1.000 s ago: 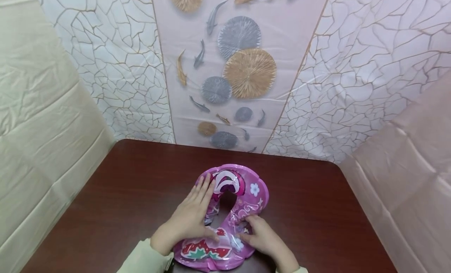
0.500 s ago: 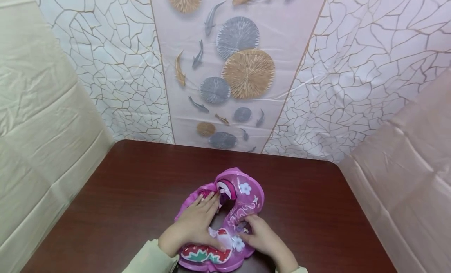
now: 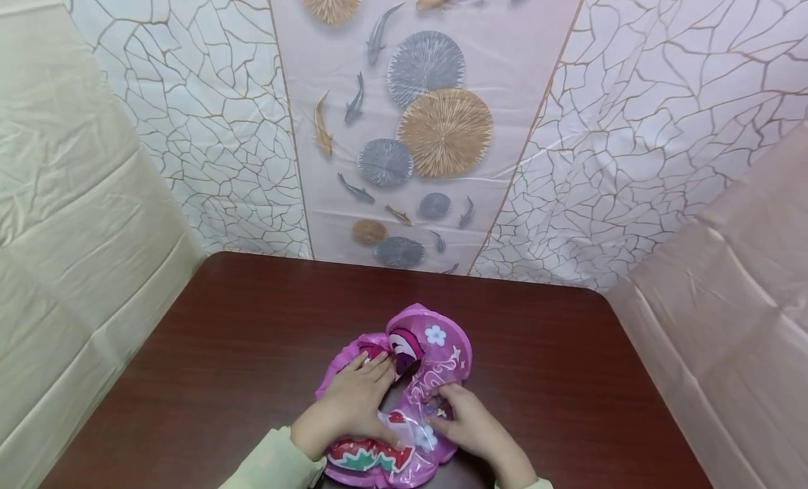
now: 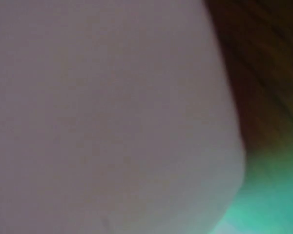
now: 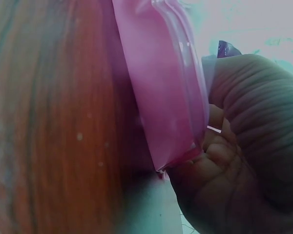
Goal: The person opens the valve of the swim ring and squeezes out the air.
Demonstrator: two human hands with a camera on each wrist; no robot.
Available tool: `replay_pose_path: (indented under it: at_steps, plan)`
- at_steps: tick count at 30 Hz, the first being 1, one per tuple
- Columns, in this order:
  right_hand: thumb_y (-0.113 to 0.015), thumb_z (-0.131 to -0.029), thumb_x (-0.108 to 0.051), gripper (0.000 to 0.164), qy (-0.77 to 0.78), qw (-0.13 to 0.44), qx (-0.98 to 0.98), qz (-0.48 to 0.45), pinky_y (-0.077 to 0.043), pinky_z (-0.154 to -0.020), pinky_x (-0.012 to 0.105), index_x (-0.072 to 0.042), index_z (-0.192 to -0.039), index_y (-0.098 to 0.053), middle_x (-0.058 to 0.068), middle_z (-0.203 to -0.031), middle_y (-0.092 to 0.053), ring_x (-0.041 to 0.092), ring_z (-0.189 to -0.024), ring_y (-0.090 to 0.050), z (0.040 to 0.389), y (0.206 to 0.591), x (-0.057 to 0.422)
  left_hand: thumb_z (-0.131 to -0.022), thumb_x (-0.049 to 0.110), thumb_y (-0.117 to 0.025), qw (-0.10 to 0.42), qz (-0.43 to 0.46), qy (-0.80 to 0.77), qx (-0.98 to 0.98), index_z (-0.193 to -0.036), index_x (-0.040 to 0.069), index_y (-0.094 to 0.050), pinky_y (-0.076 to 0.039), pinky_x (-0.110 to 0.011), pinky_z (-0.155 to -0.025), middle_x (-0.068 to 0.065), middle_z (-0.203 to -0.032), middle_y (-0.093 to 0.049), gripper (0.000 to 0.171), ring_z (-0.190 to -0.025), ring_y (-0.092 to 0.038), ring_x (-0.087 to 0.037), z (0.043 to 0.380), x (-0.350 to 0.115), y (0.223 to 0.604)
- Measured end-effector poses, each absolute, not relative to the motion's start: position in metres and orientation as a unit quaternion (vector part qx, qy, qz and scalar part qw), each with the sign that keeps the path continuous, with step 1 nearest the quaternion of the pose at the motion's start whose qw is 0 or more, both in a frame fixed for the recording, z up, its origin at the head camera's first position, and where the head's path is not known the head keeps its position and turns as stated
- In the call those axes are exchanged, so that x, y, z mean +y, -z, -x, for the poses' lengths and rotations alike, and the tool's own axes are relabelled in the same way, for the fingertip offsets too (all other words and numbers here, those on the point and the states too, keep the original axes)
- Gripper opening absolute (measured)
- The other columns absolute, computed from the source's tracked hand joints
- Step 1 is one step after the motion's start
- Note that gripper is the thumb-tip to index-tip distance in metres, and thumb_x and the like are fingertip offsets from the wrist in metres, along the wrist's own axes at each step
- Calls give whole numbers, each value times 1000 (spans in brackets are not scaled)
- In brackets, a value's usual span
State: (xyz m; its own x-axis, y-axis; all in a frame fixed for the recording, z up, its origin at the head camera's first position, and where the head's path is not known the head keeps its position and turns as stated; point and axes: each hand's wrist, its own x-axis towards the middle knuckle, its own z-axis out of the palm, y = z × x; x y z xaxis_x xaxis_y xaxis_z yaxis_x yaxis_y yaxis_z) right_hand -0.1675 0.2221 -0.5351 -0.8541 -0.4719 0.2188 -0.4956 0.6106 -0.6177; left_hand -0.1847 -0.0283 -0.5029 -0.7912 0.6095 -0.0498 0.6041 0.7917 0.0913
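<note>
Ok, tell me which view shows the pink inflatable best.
The head view: most of the pink inflatable shows, prints included. The right wrist view shows one part close up; the left wrist view is too blurred to tell.

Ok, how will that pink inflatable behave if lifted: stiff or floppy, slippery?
The pink inflatable would probably sag, as it looks creased and wrinkled by the left hand. Its glossy surface may be slippery. The thin-looking plastic suggests it is light for its size.

The pink inflatable (image 3: 426,384) is being partly hidden by the left hand (image 3: 355,405); sleeve (image 3: 274,464) and bench (image 3: 252,349) are being cut off below; the left-wrist view is being blurred.
</note>
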Motion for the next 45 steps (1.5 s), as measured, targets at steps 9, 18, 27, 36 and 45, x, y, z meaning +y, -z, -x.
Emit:
replay_pose_path:
  at_steps: [9,18,27,36,45]
  plan:
    - [-82,-82,-15,24,-359,17,-894,-267,-54,-82,35,-9,-100,-67,-2,-97,-64,16,-89,-63,167,536,222,-64,91,-61,45,-317,-28,947,-153,9,-42,-18,-43,-122,-7,-161,-34,123,-150,-28,-23,184,-27,504]
    - [-82,-84,-20,24,-363,13,-893,-265,-53,-79,33,-9,-99,-67,-2,-95,-64,15,-87,-61,167,534,221,-64,88,-64,40,-317,-21,947,-152,9,-44,-20,-43,-121,-6,-160,-37,120,-149,-30,-22,184,-25,504]
    - [-82,-83,-17,24,-361,17,-894,-264,-54,-80,33,-8,-100,-67,-2,-96,-64,14,-88,-61,166,534,221,-63,87,-66,44,-314,-12,948,-152,10,-44,-21,-43,-121,-7,-160,-37,120,-149,-30,-23,183,-23,503]
    - [-82,-82,-17,25,-361,15,-895,-262,-54,-80,33,-9,-101,-67,-2,-96,-64,13,-88,-60,164,537,221,-64,87,-65,52,-312,-4,949,-152,10,-45,-21,-43,-121,-6,-159,-37,119,-149,-31,-22,181,-22,503]
    - [-82,-83,-17,26,-361,9,-895,-262,-54,-81,34,-7,-102,-68,1,-98,-65,17,-89,-62,168,536,221,-65,88,-64,53,-316,3,947,-153,11,-44,-20,-43,-121,-6,-160,-35,118,-149,-28,-22,186,-22,506]
